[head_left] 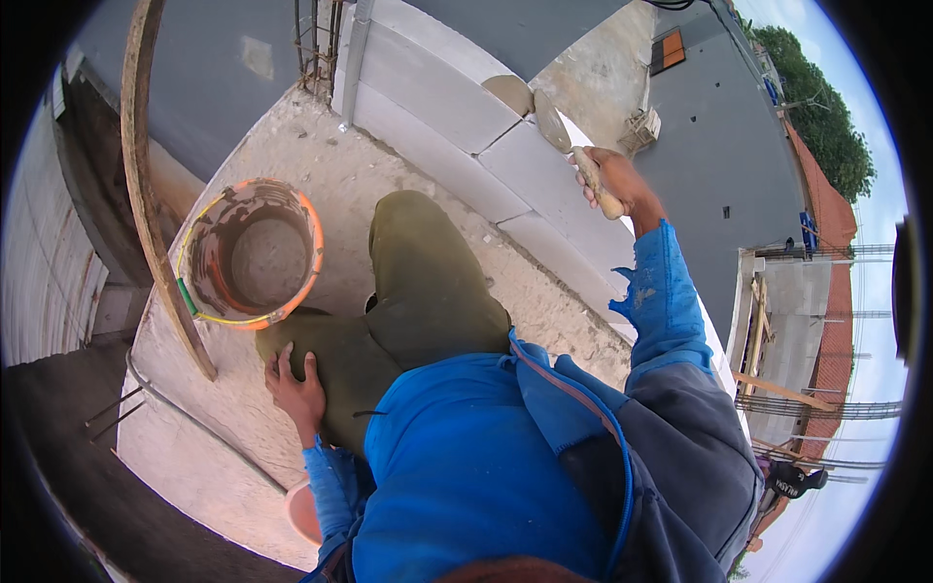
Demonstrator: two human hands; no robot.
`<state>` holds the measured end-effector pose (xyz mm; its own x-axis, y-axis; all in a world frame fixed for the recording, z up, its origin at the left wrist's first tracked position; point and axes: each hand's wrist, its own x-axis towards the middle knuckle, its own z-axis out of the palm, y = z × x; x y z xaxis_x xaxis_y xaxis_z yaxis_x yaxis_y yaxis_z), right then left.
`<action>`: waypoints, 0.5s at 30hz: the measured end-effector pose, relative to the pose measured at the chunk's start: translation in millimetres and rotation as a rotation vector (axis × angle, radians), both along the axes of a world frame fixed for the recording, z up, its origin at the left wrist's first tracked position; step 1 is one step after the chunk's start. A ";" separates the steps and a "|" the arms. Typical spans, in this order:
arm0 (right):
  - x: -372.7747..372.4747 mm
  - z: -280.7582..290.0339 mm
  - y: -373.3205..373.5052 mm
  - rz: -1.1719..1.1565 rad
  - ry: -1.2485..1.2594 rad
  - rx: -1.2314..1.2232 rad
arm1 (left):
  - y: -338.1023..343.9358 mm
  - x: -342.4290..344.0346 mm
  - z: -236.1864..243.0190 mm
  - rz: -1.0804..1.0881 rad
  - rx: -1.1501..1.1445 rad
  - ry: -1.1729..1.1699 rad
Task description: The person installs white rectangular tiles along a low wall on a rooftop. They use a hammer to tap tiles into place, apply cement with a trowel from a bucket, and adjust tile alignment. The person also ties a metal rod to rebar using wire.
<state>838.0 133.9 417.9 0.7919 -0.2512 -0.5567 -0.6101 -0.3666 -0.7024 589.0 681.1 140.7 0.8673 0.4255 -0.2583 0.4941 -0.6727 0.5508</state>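
Note:
My right hand (625, 182) is closed round the handle of a trowel (550, 120), out over the low wall of white blocks (457, 146). The trowel's mortar-smeared blade is at the top of the wall, beside a grey patch of wet mortar (506, 92). My left hand (296, 391) lies on my left thigh, its fingers spread and holding nothing. Ahead of that knee stands an orange bucket (317, 222), with grey mortar (269, 255) inside and its yellow handle down against the side.
A long wooden plank (136, 146) slants past the bucket's left. Behind my left arm is a pink container (303, 512), near a thin metal bar (209, 428). Rebar (318, 49) rises at the wall's far end. Another person (780, 483) is at the far right.

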 end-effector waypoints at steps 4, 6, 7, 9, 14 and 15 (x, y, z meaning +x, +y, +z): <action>21.8 -4.8 43.6 -0.019 -0.027 -0.008 | -2.1 1.9 6.2 0.022 0.020 0.010; 33.9 -8.4 57.7 -0.033 -0.031 -0.021 | -1.9 2.2 5.0 0.021 0.002 -0.002; 40.0 -11.4 65.4 -0.041 -0.033 -0.028 | 0.7 0.9 0.7 0.023 -0.008 -0.027; 53.8 -15.1 82.4 -0.056 -0.038 -0.046 | 5.6 -1.0 -7.6 0.032 -0.031 -0.079; 87.6 -30.6 123.9 -0.074 -0.061 -0.064 | 16.5 4.5 1.2 0.061 -0.050 -0.048; 94.9 -33.6 130.6 -0.075 -0.063 -0.066 | 18.9 4.9 2.5 0.062 -0.046 -0.036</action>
